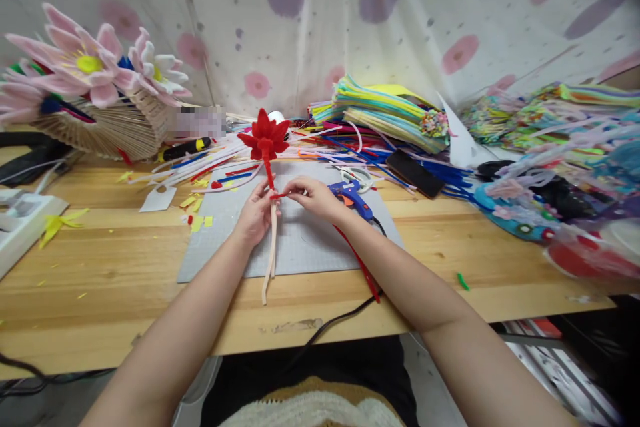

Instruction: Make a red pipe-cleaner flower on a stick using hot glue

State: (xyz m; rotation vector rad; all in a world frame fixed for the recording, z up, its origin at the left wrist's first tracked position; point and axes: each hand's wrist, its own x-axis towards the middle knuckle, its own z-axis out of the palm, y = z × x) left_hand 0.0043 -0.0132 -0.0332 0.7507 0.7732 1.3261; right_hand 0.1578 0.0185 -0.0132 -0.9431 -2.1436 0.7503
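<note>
A red pipe-cleaner flower stands on a pale stem over the grey cutting mat. My left hand is closed around the stem just below the flower head. My right hand pinches a red pipe cleaner at the stem, and the strand trails back along my right forearm. The upper stem is wrapped in red; the lower part is bare and hangs past the mat's front edge.
A blue glue gun lies right of my hands, its black cord running off the table. Stacks of coloured pipe cleaners fill the back and right. Pink flowers in a basket stand back left. A black phone lies nearby.
</note>
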